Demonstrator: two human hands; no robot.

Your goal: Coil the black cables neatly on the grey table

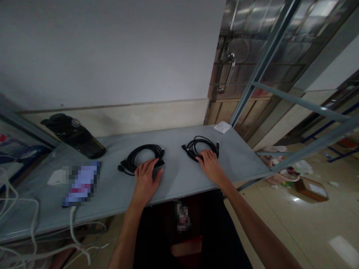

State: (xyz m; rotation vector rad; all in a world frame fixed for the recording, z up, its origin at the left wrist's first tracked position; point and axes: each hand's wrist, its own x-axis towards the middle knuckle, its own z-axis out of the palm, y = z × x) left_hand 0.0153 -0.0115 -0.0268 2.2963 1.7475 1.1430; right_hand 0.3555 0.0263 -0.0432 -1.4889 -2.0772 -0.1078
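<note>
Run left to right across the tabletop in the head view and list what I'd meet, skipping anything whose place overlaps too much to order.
Black bottle → left coil of black cable → right coil of black cable → crumpled white item.

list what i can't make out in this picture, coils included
All in the head view:
Left coil: part hidden under the left hand.
Right coil: part hidden under the right hand.
Purple item: details lost to pixelation.
Bottle: yellow marking too small to read.
White cables: some cut off by the left edge.
</note>
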